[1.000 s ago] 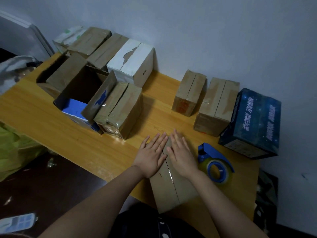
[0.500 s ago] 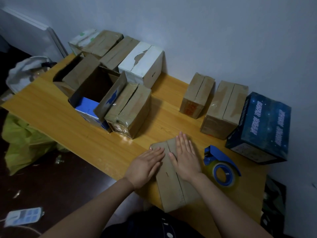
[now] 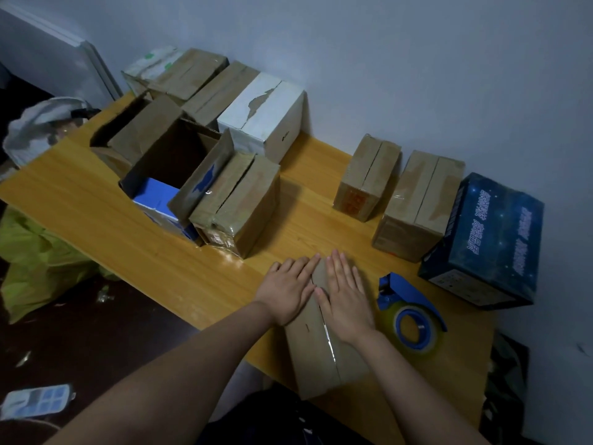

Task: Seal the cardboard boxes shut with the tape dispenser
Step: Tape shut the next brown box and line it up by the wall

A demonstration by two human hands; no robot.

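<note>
Should the left hand and right hand (fingers flat, pressed together) be lifted unevenly for the tape dispenser, the box flaps could be sprung apart.

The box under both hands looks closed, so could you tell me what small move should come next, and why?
Probably lift the right hand off the box and reach for the tape dispenser lying just to its right. Both hands lie flat on the flaps, the left hand can keep them down alone, and nobody holds the dispenser. Whether the centre seam is already taped is unclear.
</note>
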